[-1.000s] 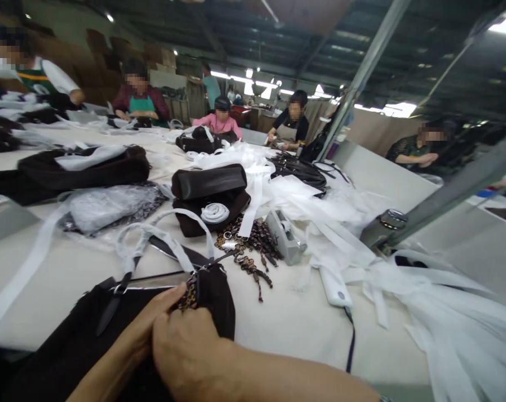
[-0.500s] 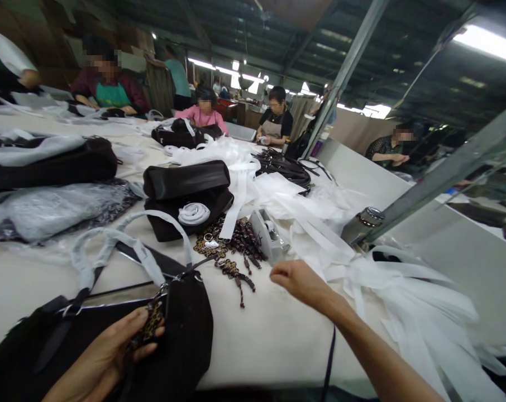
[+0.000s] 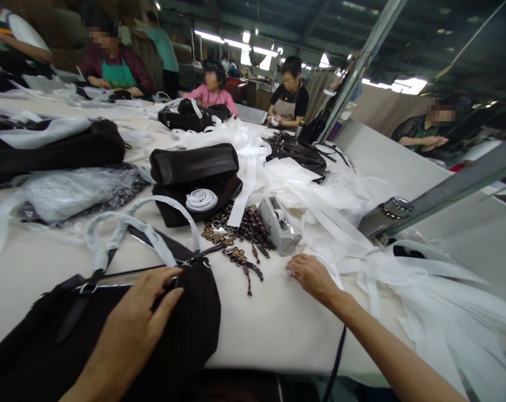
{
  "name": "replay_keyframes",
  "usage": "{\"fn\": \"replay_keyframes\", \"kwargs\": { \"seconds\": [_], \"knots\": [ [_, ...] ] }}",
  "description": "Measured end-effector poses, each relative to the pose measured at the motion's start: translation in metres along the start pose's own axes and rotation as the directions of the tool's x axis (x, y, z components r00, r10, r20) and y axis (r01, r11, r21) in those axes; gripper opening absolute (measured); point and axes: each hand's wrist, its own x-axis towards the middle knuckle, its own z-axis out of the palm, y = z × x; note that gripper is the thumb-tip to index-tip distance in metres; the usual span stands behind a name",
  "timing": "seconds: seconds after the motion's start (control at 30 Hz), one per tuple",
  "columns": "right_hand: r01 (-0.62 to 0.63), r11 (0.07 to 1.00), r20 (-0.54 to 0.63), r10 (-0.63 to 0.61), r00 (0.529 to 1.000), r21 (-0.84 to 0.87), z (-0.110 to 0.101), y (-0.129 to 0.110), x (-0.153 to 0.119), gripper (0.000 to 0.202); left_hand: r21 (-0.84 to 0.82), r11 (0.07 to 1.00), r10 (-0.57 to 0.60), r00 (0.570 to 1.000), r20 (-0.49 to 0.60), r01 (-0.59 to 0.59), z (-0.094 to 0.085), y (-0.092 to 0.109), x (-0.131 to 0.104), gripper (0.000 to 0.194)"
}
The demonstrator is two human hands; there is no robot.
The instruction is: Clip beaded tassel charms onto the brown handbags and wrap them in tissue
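Observation:
A black handbag (image 3: 186, 324) with wrapped handles (image 3: 154, 237) lies at the lower left. My left hand (image 3: 139, 318) is closed at its top edge, near the metal ring and strap end; the back of the hand hides what the fingers grip. My right hand (image 3: 314, 276) is closed in a pinch above the table, just in front of a grey tape dispenser (image 3: 278, 226). A small shiny clear piece, like tape, shows at its fingertips. Between the hands lie leopard-print flower charms (image 3: 237, 255) with braided dark tassels (image 3: 253, 229).
Behind the charms sits a black bag (image 3: 194, 164) with a white coil (image 3: 201, 200). White strips (image 3: 441, 296) pile up on the right, beside a metal flask (image 3: 389, 215) and a slanting post (image 3: 458, 190). Black straps (image 3: 297, 153) lie farther back. Several people work around the table.
My left hand has turned over and moved up to the bag's ring, covering the charm it held. My right hand's pinch now shows a clear piece. The view has shifted slightly.

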Motion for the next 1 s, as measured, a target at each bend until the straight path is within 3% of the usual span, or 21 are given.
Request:
{"fn": "replay_keyframes", "kwargs": {
  "seconds": [0.07, 0.17, 0.27, 0.33, 0.47, 0.57, 0.67, 0.73, 0.8, 0.93, 1.0],
  "knots": [
    [0.003, 0.999, -0.057, -0.001, 0.998, 0.045, -0.007, 0.001, -0.001, 0.02, -0.106, 0.989, 0.119, 0.972, 0.201, -0.1, 0.025, 0.037, 0.013, 0.028],
    [0.005, 0.995, -0.086, 0.004, 0.996, 0.102, -0.012, 0.0, -0.003, 0.02, -0.258, 0.951, 0.265, 0.874, 0.407, -0.169, 0.084, 0.083, 0.041, 0.033],
    [0.0, 0.991, -0.102, 0.014, 0.995, 0.137, -0.011, 0.001, -0.007, 0.019, -0.292, 0.955, 0.206, 0.807, 0.553, -0.044, 0.143, 0.107, 0.066, 0.045],
    [0.008, 0.985, -0.125, 0.013, 0.992, 0.17, -0.009, 0.001, -0.009, 0.018, -0.288, 0.957, 0.175, 0.775, 0.607, 0.01, 0.171, 0.114, 0.075, 0.036],
    [-0.003, 0.965, -0.185, 0.053, 0.981, 0.262, -0.008, 0.003, -0.012, 0.017, -0.281, 0.951, 0.103, 0.721, 0.685, 0.13, 0.199, 0.118, 0.077, 0.01],
    [-0.012, 0.956, -0.205, 0.075, 0.976, 0.294, -0.008, 0.004, -0.011, 0.017, -0.269, 0.94, 0.055, 0.688, 0.724, 0.208, 0.206, 0.118, 0.078, 0.021],
    [0.004, 0.963, -0.185, 0.048, 0.982, 0.27, -0.005, 0.005, -0.011, 0.019, -0.241, 0.945, 0.025, 0.687, 0.726, 0.22, 0.198, 0.118, 0.08, 0.019],
    [0.03, 0.972, -0.163, 0.008, 0.987, 0.232, 0.003, 0.008, -0.012, 0.022, -0.21, 0.959, 0.013, 0.712, 0.702, 0.19, 0.179, 0.117, 0.08, 0.015],
    [0.059, 0.978, -0.151, -0.029, 0.988, 0.201, 0.015, 0.016, -0.015, 0.026, -0.176, 0.974, 0.009, 0.757, 0.653, 0.141, 0.147, 0.112, 0.077, 0.019],
    [0.058, 0.986, -0.157, -0.033, 0.987, 0.157, 0.038, 0.038, -0.018, 0.029, -0.1, 0.995, 0.064, 0.873, 0.483, -0.018, 0.063, 0.089, 0.06, 0.017],
    [0.041, 0.992, -0.162, -0.022, 0.987, 0.119, 0.035, 0.036, -0.016, 0.034, -0.138, 0.987, -0.015, 0.906, 0.422, 0.08, 0.025, 0.072, 0.048, 0.012]
  ]
}}
